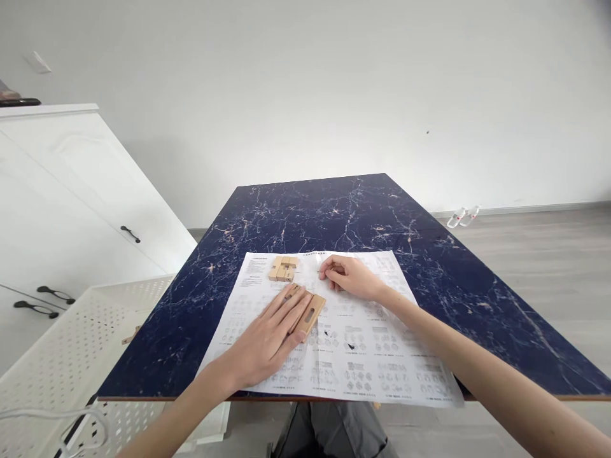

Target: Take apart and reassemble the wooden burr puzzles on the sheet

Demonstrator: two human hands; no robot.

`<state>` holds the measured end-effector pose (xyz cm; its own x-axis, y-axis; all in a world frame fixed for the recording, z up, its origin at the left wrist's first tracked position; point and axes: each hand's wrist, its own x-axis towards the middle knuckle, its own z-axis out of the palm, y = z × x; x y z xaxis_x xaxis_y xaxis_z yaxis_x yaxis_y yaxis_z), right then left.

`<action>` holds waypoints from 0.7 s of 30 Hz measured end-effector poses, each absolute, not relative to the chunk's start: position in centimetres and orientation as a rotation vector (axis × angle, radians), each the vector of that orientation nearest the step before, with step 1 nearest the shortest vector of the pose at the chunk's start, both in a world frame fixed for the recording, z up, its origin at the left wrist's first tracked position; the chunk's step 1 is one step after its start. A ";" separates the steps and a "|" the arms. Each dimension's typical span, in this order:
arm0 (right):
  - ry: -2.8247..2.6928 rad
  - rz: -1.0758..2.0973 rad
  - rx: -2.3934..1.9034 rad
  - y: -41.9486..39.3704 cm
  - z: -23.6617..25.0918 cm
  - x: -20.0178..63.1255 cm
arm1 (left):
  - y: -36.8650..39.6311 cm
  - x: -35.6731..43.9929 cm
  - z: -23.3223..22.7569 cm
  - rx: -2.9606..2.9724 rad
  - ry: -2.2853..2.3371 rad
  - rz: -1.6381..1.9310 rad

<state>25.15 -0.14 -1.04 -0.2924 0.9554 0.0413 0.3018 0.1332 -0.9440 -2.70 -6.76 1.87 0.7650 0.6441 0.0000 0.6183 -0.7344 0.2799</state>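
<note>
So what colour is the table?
Dark blue table with pale marble veins, seen in the head view.

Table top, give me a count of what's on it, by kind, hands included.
Flat slotted wooden pieces, under the left hand: 1
Clusters of wooden blocks: 1 (separate blocks too small to count)
Printed instruction sheets: 1
Hands resting on the sheet, the left one and the right hand: 2
Total: 5, all on the dark marbled table.
</note>
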 end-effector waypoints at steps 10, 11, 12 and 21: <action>-1.861 1.143 -1.246 -0.4 0.1 25.8 | -4.0 -3.3 1.9 2.553 0.955 0.226; -1.908 1.058 -1.249 -0.7 0.0 25.7 | -4.0 -3.5 1.9 2.526 0.968 0.243; -1.943 0.981 -1.247 -1.0 -0.1 25.6 | -3.9 -3.6 1.9 2.493 0.982 0.262; -2.221 0.732 -1.058 -2.7 0.1 24.8 | -3.4 -4.4 1.0 2.285 1.156 0.511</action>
